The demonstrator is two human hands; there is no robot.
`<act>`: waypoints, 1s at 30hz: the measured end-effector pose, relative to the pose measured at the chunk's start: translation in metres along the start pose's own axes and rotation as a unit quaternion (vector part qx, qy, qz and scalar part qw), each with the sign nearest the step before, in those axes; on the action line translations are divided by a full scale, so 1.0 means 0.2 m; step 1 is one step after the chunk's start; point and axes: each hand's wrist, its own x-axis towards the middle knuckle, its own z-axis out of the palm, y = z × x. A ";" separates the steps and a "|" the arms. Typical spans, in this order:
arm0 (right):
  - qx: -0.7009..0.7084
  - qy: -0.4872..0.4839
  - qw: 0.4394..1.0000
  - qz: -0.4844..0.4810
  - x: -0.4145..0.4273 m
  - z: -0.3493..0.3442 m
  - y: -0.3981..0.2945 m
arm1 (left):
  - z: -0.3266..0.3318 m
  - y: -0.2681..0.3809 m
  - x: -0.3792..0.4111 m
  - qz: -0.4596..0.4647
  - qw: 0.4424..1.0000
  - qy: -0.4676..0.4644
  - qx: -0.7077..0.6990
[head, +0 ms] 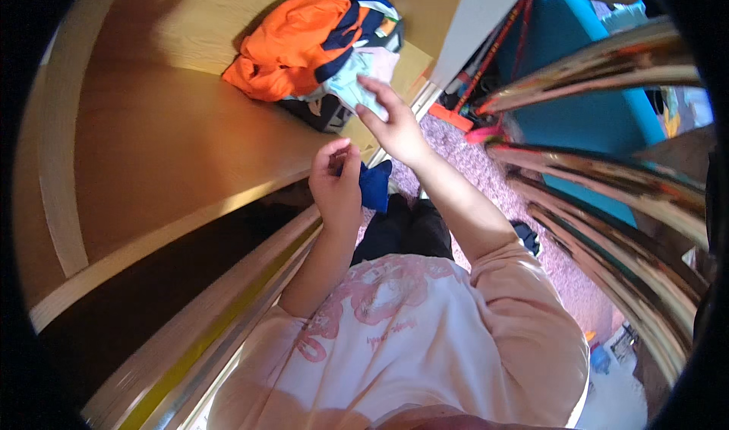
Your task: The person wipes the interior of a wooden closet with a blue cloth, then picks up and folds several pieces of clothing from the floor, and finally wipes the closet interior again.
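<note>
My left hand [336,185] has its fingers curled around part of a dark blue cloth [375,186], which hangs out on the right of the hand. My right hand [393,123] is over a pale mint and pink cloth [360,77], thumb and fingers apart; whether the fingertips touch it I cannot tell. That cloth lies on the near side of a heap of clothes with a bright orange garment [290,42] and navy parts. The heap rests in a dark container [324,114], mostly covered, on a wooden cabinet shelf [188,139].
The shelf's front edge [171,233] runs below my left hand, above a dark gap. On the right are a teal panel [564,82], an orange-red pole [494,45] and several long curved bars [603,168]. A purple shaggy carpet [455,156] covers the floor.
</note>
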 end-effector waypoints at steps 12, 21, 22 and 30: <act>0.026 0.274 0.952 0.133 -1.29 -0.49 -0.28 | 0.35 -0.25 -0.53 0.092 0.876 -0.463 0.096; -0.097 0.498 0.854 0.113 -2.31 -1.02 -0.42 | 0.80 -0.54 -1.45 0.137 0.741 -0.644 0.134; -0.110 0.505 0.849 0.107 -2.45 -1.07 -0.40 | 0.84 -0.57 -1.58 0.146 0.730 -0.651 0.144; -0.009 0.615 0.769 0.175 -3.55 -1.46 -0.10 | 0.99 -1.26 -2.64 -0.016 0.663 -0.715 0.219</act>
